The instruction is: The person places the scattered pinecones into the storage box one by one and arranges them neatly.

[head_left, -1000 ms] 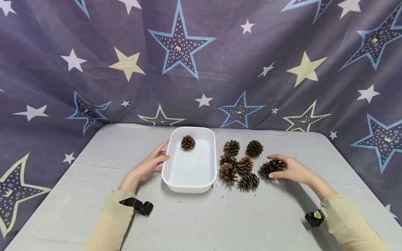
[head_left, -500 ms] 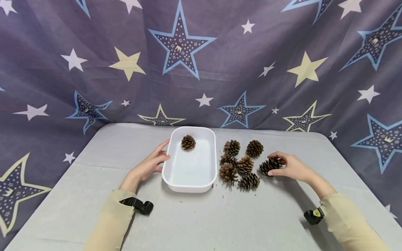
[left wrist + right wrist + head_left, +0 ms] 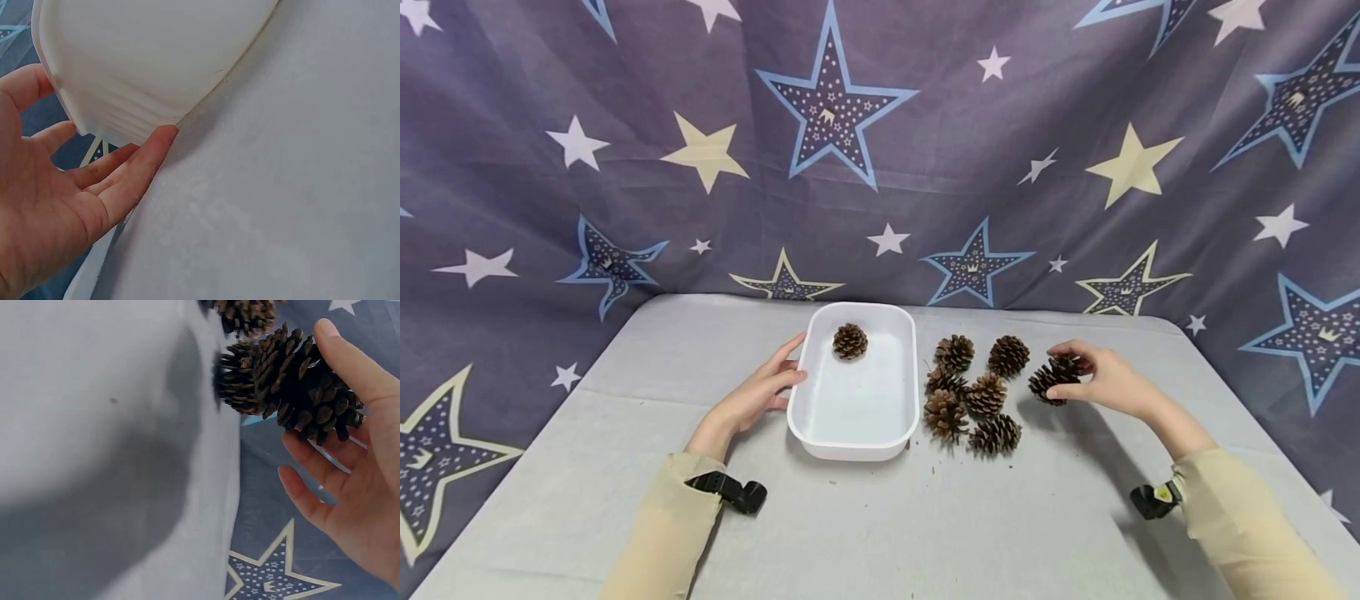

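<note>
The right hand (image 3: pixel 1108 382) had its thumb and fingers clamped on 1 cone (image 3: pixel 1054 380), holding it just clear of the surface (image 3: pixel 887 533), with the shadow lying apart below it. That cone hung toward the surface's right edge, beyond 6 loose cones (image 3: pixel 986 394) bunched right of the tub (image 3: pixel 853 451). The tub sat near the far edge, a little left of the middle, and 1 more pine cone (image 3: pixel 850 342) lay in it toward its far left corner. At the tub's left wall, the left hand (image 3: pixel 752 398) had its fingers apart, resting against the outside rather than wrapped around it.

From where I stood, the likeliest trouble was a slip: the rough scales gave the fingertips uneven contact, and the grip sat on the cone's right end, so it could have twisted or dropped. A low path leftward would probably have clipped the 6, some of which touched, and sent 1 or 2 rolling. The tub's right rim was another snag if the cone came in low; so light a touch on the left might then have let the tub skid. Small crumbs near the bunch hinted that rough handling could shed more.
</note>
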`<state>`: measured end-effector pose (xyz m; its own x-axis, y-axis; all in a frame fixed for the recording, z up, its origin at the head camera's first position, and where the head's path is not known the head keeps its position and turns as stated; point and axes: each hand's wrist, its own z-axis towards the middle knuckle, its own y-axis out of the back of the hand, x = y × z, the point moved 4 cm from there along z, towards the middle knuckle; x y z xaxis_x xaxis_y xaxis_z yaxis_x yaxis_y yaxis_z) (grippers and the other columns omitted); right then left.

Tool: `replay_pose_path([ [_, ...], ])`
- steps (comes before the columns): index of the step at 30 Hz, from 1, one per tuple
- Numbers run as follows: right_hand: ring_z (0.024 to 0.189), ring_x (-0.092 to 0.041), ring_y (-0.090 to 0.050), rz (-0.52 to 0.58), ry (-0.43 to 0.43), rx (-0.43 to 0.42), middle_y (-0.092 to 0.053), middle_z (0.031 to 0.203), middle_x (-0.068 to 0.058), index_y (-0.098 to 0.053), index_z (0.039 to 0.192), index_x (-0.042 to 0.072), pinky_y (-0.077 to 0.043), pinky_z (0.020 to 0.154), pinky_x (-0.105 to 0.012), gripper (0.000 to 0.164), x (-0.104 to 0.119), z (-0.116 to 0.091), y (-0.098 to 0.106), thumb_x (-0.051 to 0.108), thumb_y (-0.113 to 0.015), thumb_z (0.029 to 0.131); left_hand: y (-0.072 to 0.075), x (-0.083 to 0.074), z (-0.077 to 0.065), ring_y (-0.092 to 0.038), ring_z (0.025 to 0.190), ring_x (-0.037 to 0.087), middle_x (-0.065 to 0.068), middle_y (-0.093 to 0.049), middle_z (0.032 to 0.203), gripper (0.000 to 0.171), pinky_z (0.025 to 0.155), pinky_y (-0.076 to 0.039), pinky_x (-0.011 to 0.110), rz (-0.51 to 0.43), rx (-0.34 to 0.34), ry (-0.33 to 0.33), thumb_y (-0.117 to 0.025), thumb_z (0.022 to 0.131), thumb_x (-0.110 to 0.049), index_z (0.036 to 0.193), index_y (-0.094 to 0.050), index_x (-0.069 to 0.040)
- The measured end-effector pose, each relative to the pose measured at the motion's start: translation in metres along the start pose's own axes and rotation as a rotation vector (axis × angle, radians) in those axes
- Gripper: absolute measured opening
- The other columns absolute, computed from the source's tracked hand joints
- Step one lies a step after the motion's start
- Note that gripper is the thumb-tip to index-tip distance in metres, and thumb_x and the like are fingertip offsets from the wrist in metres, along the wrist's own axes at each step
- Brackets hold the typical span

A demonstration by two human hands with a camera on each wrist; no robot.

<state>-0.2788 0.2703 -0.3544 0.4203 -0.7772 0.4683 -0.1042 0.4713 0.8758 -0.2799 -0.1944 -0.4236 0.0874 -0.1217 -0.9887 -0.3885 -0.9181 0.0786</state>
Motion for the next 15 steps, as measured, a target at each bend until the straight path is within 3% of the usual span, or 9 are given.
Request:
replay_pose_path([
  [10, 0.099, -0.033, -0.056, 0.021, 0.008, -0.010, -0.050, 0.130, -0.015, -0.047, 0.132, 0.013, -0.047, 0.083, -0.050, 0.065, 0.014, 0.014, 0.015, 0.039, -0.070, 0.077, 0.001, 0.001, -0.001, -0.049, 0.111, 0.029, 0.024, -0.030, 0.137, 0.069, 0.084, -0.050, 0.042, 0.004, 0.003, -0.002, -0.048, 0.094, -0.025, 0.147, -0.005, -0.032],
  [15, 0.097, -0.031, -0.058, 0.005, 0.058, -0.026, -0.051, 0.130, -0.014, -0.046, 0.133, 0.015, -0.047, 0.083, -0.048, 0.068, 0.024, 0.022, 0.018, 0.039, -0.072, 0.075, 0.001, 0.001, 0.000, -0.049, 0.111, 0.030, 0.024, -0.031, 0.136, 0.068, 0.084, -0.050, 0.043, 0.010, 0.004, -0.006, -0.048, 0.093, -0.026, 0.147, -0.006, -0.033],
])
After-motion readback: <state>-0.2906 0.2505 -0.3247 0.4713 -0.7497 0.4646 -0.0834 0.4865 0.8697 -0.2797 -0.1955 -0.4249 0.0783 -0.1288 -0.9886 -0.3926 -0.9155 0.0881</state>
